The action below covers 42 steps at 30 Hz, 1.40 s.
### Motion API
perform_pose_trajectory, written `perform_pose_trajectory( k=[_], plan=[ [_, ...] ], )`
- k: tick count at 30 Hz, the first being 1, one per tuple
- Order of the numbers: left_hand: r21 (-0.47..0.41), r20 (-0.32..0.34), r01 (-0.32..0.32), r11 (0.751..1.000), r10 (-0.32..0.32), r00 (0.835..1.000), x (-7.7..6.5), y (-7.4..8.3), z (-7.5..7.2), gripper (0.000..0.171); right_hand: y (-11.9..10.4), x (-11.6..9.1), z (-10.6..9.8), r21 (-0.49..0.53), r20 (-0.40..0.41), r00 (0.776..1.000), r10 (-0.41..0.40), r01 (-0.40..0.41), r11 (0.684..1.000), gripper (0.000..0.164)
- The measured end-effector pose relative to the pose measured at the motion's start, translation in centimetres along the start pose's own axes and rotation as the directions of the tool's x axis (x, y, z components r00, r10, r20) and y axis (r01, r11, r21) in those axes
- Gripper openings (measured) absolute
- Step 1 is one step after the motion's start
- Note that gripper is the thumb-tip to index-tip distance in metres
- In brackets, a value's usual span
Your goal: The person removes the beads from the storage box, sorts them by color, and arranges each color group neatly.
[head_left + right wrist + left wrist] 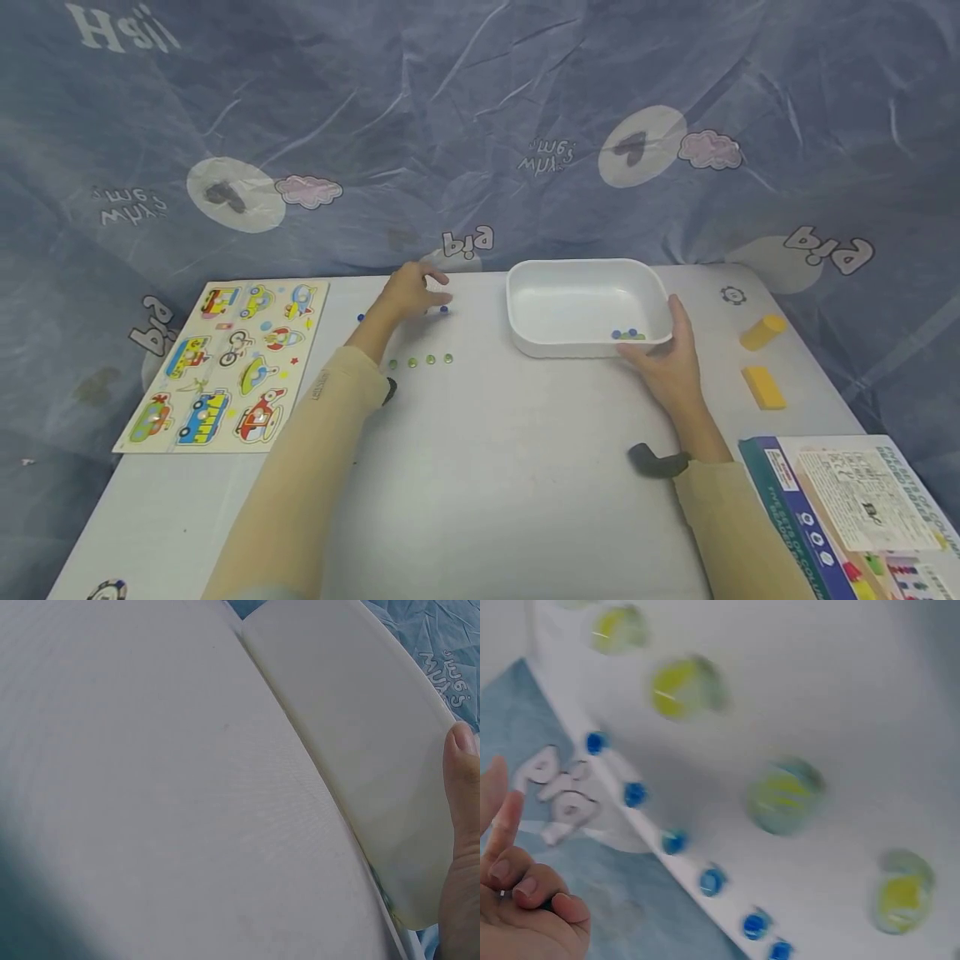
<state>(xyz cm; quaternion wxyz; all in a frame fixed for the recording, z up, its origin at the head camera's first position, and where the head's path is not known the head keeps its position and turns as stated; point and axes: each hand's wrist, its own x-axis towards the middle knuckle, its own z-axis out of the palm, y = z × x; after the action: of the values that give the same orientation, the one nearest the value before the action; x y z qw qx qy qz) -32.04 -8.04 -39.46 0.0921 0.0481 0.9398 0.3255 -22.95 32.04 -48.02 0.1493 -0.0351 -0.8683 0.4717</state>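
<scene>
My left hand (408, 292) reaches over the table's far edge, thumb and index finger apart, right by a blue marble (444, 309). In the left wrist view its other fingers (540, 889) are curled in, and several blue marbles (673, 841) run in a row along the edge. Closer to me lies a row of yellow-green marbles (431, 360), large in that wrist view. My right hand (672, 367) holds the near right corner of a white plastic tub (562, 350), thumb on its front wall (352, 720). A few blue and green marbles (617, 334) sit inside the tub.
To the left lies a wooden picture puzzle board (225, 367). On the right are a yellow cylinder (763, 332), a yellow-orange block (764, 388) and a boxed set (862, 500) near the front. A blue patterned cloth (450, 125) hangs behind the table.
</scene>
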Motion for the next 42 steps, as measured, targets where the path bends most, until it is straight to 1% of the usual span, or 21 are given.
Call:
perform_pose_trajectory(
  k=[1,3,5,8,9,12,16,21,25,28,31,34,40,42],
  plan=[
    [-0.025,-0.01,-0.019,1.0,0.019,1.0,-0.2,0.6,0.1,0.034,0.0,0.0,0.0,-0.001,-0.001,1.0,-0.001,0.001,1.0,0.108],
    [-0.072,-0.03,-0.081,0.994,0.079,0.996,-0.7,2.0,0.5,0.034,0.1,0.0,-0.1,-0.001,-0.003,1.0,0.0,0.0,1.0,0.109],
    [-0.091,-0.043,-0.154,0.984,0.151,0.988,-1.3,3.6,1.2,0.034,0.1,-0.1,-0.1,-0.005,-0.005,1.0,0.003,-0.003,1.0,0.109],
    [-0.101,-0.039,-0.264,0.959,0.261,0.964,-2.1,6.2,2.4,0.035,0.0,-0.1,-0.2,-0.011,-0.006,1.0,0.006,-0.006,1.0,0.109],
    [-0.094,-0.036,-0.288,0.953,0.286,0.957,-2.2,7.0,2.8,0.035,-0.1,-0.1,-0.1,-0.013,-0.005,1.0,0.005,-0.005,1.0,0.109],
    [-0.071,0.004,-0.344,0.936,0.345,0.939,-2.3,9.2,4.1,0.034,-0.2,-0.1,-0.1,-0.01,-0.004,1.0,-0.002,0.002,1.0,0.11],
    [-0.066,0.07,-0.386,0.92,0.39,0.918,-1.4,11.1,6.1,0.031,-0.3,0.0,-0.1,-0.009,-0.007,1.0,-0.005,0.005,1.0,0.11],
    [-0.086,0.152,-0.405,0.91,0.414,0.898,0.2,12.6,8.6,0.029,-0.4,0.0,-0.2,-0.016,0.0,1.0,-0.009,0.009,1.0,0.11],
    [-0.123,0.234,-0.389,0.913,0.408,0.883,1.2,13.3,10.2,0.029,-0.4,0.0,-0.2,-0.004,-0.005,1.0,-0.017,0.017,1.0,0.109],
    [-0.131,0.296,-0.348,0.928,0.372,0.88,1.8,13.4,11.2,0.028,-0.3,0.0,-0.1,0.001,-0.014,1.0,-0.02,0.02,1.0,0.109],
    [-0.126,0.348,-0.318,0.94,0.342,0.873,2.3,13.3,11.8,0.028,-0.3,0.0,0.1,0.007,-0.018,1.0,-0.02,0.02,1.0,0.109],
    [-0.119,0.371,-0.312,0.942,0.334,0.866,2.7,13.1,12.3,0.029,-0.2,0.0,0.1,0.004,-0.019,1.0,-0.021,0.021,1.0,0.11],
    [-0.126,0.382,-0.306,0.944,0.331,0.863,3.1,13.2,13.3,0.027,-0.1,0.1,0.0,-0.012,-0.019,0.999,-0.027,0.027,1.0,0.109],
    [-0.132,0.39,-0.305,0.943,0.333,0.859,3.1,13.2,13.7,0.027,-0.1,0.1,0.0,-0.01,-0.017,1.0,-0.021,0.021,1.0,0.109]
  ],
)
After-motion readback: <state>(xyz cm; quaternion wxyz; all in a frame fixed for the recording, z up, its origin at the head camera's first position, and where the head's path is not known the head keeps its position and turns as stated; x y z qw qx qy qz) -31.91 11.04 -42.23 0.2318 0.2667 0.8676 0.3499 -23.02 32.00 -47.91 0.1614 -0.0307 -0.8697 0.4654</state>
